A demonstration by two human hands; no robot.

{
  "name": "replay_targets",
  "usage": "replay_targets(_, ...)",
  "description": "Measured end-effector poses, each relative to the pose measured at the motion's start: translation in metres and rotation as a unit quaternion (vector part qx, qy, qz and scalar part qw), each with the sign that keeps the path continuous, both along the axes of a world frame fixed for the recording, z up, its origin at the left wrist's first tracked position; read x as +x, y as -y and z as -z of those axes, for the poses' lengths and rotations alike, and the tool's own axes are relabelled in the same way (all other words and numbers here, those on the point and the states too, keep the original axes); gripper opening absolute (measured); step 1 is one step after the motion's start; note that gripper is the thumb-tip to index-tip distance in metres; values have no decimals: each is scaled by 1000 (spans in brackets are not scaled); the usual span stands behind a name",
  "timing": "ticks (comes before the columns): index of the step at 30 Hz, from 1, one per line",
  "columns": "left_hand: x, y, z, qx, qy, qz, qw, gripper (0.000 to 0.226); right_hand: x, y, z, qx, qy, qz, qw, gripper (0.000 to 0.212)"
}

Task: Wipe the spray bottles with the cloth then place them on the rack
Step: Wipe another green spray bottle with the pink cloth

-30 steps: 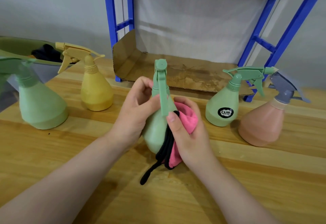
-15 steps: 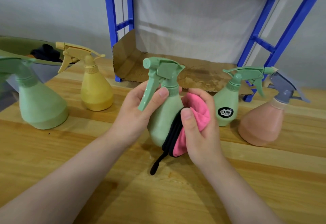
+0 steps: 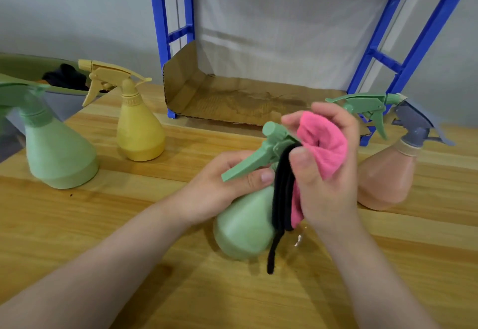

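The task appears to be in an early stage, with the first bottles only now being cleaned. The person's left hand (image 3: 227, 186) grips a pale green spray bottle (image 3: 245, 227) around its neck, just under the trigger, holding it tilted over the wooden table (image 3: 129, 251) near the front centre. The right hand (image 3: 326, 173) clasps a pink cloth with a black edge (image 3: 323, 145), thumb and fingers curled round it, and presses it against the bottle's spray head and shoulder; a black strip of the cloth hangs down past the bottle's base. Judging from this, the wiping of this bottle is under way and now concerns its upper part. Nothing has reached the blue rack (image 3: 165, 44) yet: its lowest shelf, lined with brown cardboard (image 3: 232, 98), holds no bottle in the visible part. Four more bottles wait on the table: a larger green spray bottle (image 3: 54, 152) at far left, a yellow spray bottle (image 3: 139, 129) beside it, a second green bottle (image 3: 372, 108) mostly hidden behind the right hand, and a peach bottle with a grey trigger (image 3: 388, 173) at right. Whether any of those has been wiped cannot be told. A small wet patch (image 3: 298, 242) glistens on the table beside the held bottle's base.
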State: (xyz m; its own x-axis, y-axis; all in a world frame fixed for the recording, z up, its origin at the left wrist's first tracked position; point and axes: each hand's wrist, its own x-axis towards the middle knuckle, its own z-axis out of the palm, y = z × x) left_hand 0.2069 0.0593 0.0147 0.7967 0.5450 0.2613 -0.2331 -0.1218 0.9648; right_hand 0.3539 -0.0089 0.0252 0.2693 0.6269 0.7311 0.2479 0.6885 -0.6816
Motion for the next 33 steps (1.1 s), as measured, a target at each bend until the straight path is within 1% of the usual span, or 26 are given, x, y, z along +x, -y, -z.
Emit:
replay_targets(1,-1,1,-1,-2,-5,15,1000,38,0,1,-2,-12,19,-3,1000,57)
replay_targets(3,-2,-1,-2,-10,-11,25,1000,43,1,3,-4,-47,60,9,997,48)
replay_targets(7,-3,-3,-2,-26,-25,14,999,53,3,8,-3,-102,124,77,984,53)
replay_targets(11,-3,-1,-4,-43,-25,20,999,33,4,13,-4,-104,170,129,971,49)
replay_targets(16,-5,-2,-4,-50,-20,48,997,29,0,14,-2,-76,155,123,977,55)
replay_targets(18,-5,-1,-6,-49,-28,58,997,25,-1,14,-2,-58,151,122,979,54)
replay_targets(20,-1,1,-9,-59,-40,46,996,11,-2,14,-2,-48,149,135,978,53)
replay_targets(21,-1,2,-10,-59,-46,35,997,15,-3,14,-2,-44,147,148,977,52)
replay_targets(23,0,1,-8,-12,-50,18,999,19,-2,14,-2,-43,129,178,975,40)
replay_targets(25,1,2,-6,79,-54,-14,995,16,1,12,-2,-47,96,203,973,29)
replay_targets(27,4,2,-1,147,-68,-69,984,24,5,10,-2,-50,78,230,969,30)
replay_targets(29,8,2,3,212,-83,-131,965,31,7,8,0,-55,86,257,961,29)
replay_targets(31,10,3,6,291,-107,-193,931,35,5,6,3,-62,104,282,952,25)
replay_targets(33,11,2,7,324,-120,-223,912,40,4,5,5,-70,111,295,946,22)
